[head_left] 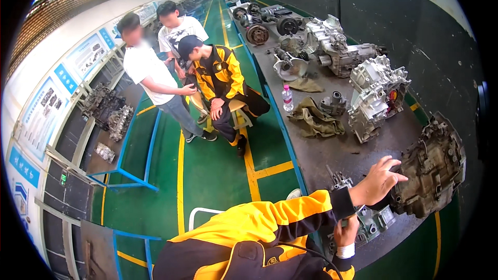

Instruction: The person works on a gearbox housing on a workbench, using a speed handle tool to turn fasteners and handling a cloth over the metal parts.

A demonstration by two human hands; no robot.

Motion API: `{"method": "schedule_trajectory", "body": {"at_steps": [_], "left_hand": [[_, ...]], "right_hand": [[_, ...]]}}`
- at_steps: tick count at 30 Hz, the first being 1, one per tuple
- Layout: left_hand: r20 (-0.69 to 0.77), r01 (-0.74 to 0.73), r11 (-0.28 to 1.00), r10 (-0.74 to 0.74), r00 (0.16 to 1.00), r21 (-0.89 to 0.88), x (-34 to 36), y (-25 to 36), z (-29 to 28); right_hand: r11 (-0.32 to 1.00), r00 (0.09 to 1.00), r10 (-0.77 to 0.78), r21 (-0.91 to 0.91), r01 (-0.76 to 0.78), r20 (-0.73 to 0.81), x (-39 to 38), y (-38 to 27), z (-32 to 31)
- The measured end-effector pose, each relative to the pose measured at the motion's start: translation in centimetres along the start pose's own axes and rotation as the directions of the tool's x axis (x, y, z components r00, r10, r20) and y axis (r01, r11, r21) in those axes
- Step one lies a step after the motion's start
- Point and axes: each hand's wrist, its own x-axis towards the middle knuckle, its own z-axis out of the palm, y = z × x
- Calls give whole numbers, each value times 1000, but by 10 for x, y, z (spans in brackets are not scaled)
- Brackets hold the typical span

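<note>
My left hand [376,181] reaches across to the right with its fingers spread and nothing in them. It is beside a dark, oil-stained gearbox housing [431,168] near the table's right edge; whether a fingertip touches it I cannot tell. Below my left cuff is my right hand [344,232], a white band round its wrist. Its fingers look curled and are partly hidden by the left sleeve, so what they hold does not show. Just beside the right hand lies an opened silver-grey metal housing [371,225], with upright shafts or rods [336,177] behind it.
Along the workbench [316,150] stand silver gearboxes [374,96], a drab cloth [317,118], a pink-capped bottle [287,97] and axle parts [258,35]. To the left are a seated person [220,80] and two standing people [155,67]. A blue-framed table [111,158] carries engine parts.
</note>
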Motion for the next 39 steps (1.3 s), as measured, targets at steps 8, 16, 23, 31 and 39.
{"method": "schedule_trajectory", "body": {"at_steps": [8, 16, 23, 31, 39], "left_hand": [[23, -19, 1000, 19, 1000, -5, -8, 12, 7], [-44, -26, 999, 27, 999, 29, -14, 3, -3], [-77, -16, 1000, 17, 997, 9, -8, -14, -17], [-95, -33, 999, 31, 995, -21, -10, -15, -14], [-32, -20, 999, 19, 999, -37, -21, 6, -4]], "right_hand": [[982, 982, -173, 90, 166, 77, 58, 19, 19], [999, 934, 31, 30, -22, -357, 89, 36, -12], [988, 911, 44, -114, -100, -410, 27, 26, -40], [958, 981, -196, -213, 193, 7, 4, -25, 10], [963, 996, 11, 267, -34, 86, 49, 48, 37]]}}
